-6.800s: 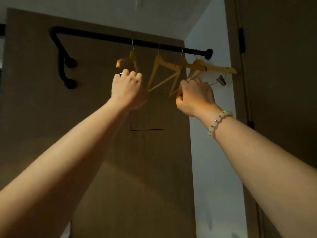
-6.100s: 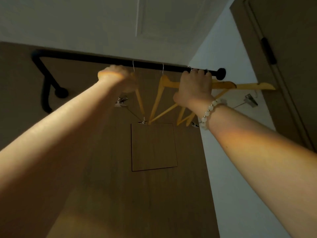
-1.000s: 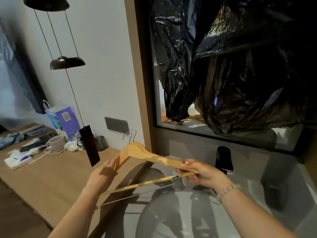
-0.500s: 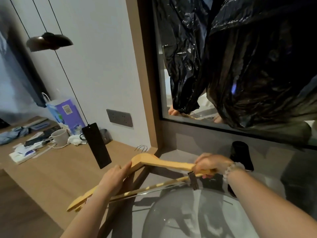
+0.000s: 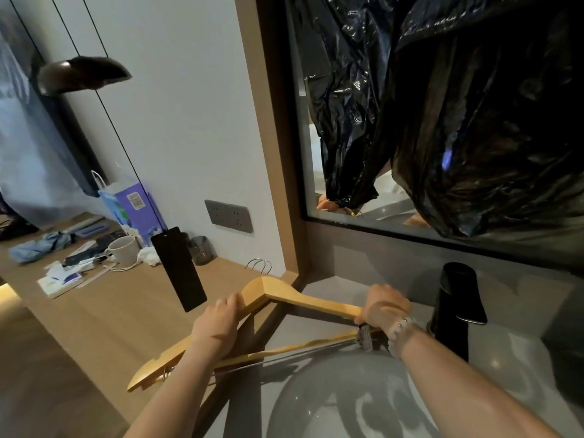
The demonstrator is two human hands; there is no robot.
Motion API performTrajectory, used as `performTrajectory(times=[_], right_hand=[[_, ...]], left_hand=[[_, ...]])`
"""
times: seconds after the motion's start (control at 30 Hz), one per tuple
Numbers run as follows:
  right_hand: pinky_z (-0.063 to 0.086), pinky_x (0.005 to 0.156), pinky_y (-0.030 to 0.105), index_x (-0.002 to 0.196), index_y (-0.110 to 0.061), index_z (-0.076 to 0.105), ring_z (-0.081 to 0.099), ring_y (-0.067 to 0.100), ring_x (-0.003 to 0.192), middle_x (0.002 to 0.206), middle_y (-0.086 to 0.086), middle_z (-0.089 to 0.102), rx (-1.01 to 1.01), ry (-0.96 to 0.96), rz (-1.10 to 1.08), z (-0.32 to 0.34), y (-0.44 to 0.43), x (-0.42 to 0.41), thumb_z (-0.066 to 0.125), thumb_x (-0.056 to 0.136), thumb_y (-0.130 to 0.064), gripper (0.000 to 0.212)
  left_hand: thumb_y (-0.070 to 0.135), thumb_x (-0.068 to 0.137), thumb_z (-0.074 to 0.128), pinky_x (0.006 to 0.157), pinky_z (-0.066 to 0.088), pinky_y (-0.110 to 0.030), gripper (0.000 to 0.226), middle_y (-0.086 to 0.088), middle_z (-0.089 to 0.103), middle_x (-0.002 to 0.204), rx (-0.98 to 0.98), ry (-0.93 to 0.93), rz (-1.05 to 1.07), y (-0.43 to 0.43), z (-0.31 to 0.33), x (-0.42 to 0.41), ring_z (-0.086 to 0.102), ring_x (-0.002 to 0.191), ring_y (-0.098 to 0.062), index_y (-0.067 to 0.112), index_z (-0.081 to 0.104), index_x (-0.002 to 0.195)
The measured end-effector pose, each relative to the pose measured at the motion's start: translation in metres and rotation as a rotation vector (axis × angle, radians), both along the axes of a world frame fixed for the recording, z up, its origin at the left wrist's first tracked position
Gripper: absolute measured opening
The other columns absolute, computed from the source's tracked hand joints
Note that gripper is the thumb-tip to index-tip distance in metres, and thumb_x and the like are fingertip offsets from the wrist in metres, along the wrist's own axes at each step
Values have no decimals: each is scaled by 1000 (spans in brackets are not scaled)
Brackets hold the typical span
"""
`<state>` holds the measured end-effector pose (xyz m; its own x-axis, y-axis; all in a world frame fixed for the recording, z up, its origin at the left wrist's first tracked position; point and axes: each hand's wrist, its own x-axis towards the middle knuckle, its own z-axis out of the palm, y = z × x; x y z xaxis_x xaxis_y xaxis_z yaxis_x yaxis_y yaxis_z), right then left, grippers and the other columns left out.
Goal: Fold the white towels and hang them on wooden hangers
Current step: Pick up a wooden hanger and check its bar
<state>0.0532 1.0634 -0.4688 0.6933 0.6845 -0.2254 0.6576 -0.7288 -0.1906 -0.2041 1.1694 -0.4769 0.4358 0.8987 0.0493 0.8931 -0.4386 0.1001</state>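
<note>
A wooden hanger (image 5: 303,300) is held low where a wooden bench (image 5: 94,317) meets a grey sink (image 5: 331,390), its metal hook (image 5: 259,265) pointing toward the wall. The left hand (image 5: 218,327), arm outstretched, curls over the hanger's left shoulder. The right hand (image 5: 384,306), a beaded bracelet (image 5: 399,330) at the wrist, grips the opposite end above a metal clip (image 5: 365,335). A black tap (image 5: 455,308) stands just beside it.
</note>
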Motion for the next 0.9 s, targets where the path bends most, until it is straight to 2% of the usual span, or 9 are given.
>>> performTrajectory(times=[0.07, 0.13, 0.2, 0.3, 0.37, 0.5, 0.63, 0.8, 0.9], right_hand=[[44, 66, 24, 105, -17, 68, 56, 14, 82, 91, -2, 61, -13, -3, -8, 0, -1, -3, 77, 75, -41, 40], [43, 66, 24, 105, -15, 68, 54, 15, 80, 88, -1, 57, 18, 38, 5, -2, -1, -2, 75, 78, -36, 35], [43, 67, 26, 104, -13, 67, 58, 19, 88, 94, 3, 60, 80, 135, 34, -1, -1, 0, 68, 82, -34, 30], [45, 74, 28, 103, -13, 65, 58, 26, 99, 110, 8, 64, 196, 191, 32, 9, 2, 0, 59, 85, -43, 36], [46, 79, 29, 108, -13, 64, 56, 26, 104, 116, 9, 62, 269, 128, 46, 18, 5, -5, 56, 89, -42, 36], [39, 95, 30, 122, -13, 55, 45, 25, 122, 131, 9, 50, 400, 45, 180, 21, 6, -41, 50, 94, -37, 36], [40, 99, 28, 123, -23, 51, 42, 17, 124, 133, 1, 45, 463, 83, 329, 11, 3, -104, 47, 94, -42, 35], [35, 108, 29, 137, -26, 42, 35, 15, 132, 144, -1, 35, 279, 142, 434, 5, 7, -151, 47, 94, -45, 47], [36, 105, 27, 134, -25, 45, 39, 14, 128, 140, -1, 40, 266, 93, 475, 0, 10, -144, 49, 93, -40, 44]], left_hand=[[27, 96, 47, 81, 46, -22, 39, 0, 50, 124, -31, -7, 43, 1, -1, 1, 53, 101, -12, 23, 35, 133], [28, 96, 45, 76, 46, -19, 19, 4, 55, 109, -37, 34, 58, 2, -4, -3, 52, 87, -8, 25, 44, 115], [28, 97, 44, 62, 42, -15, 2, 9, 53, 88, -28, 18, 88, 5, -5, -14, 50, 73, -4, 26, 44, 99], [28, 98, 43, 50, 35, -14, 9, 8, 54, 79, -72, -38, 205, 15, -3, -53, 52, 65, -4, 24, 45, 90], [28, 98, 44, 53, 41, -18, 11, 3, 58, 80, -111, -98, 327, 23, -3, -94, 57, 67, -10, 23, 47, 88], [27, 98, 42, 73, 52, -38, 16, -7, 60, 85, -120, -191, 606, 27, -17, -174, 59, 76, -24, 14, 52, 96], [26, 96, 43, 73, 52, -36, 21, -10, 61, 89, -178, -180, 845, 29, -41, -203, 60, 78, -25, 9, 53, 100], [30, 97, 43, 78, 53, -33, 25, -10, 62, 93, -304, -210, 855, 41, -78, -170, 61, 84, -25, 8, 55, 98], [23, 89, 57, 67, 54, -28, 12, -4, 63, 83, -417, -189, 802, 53, -86, -146, 62, 73, -17, 11, 57, 87]])
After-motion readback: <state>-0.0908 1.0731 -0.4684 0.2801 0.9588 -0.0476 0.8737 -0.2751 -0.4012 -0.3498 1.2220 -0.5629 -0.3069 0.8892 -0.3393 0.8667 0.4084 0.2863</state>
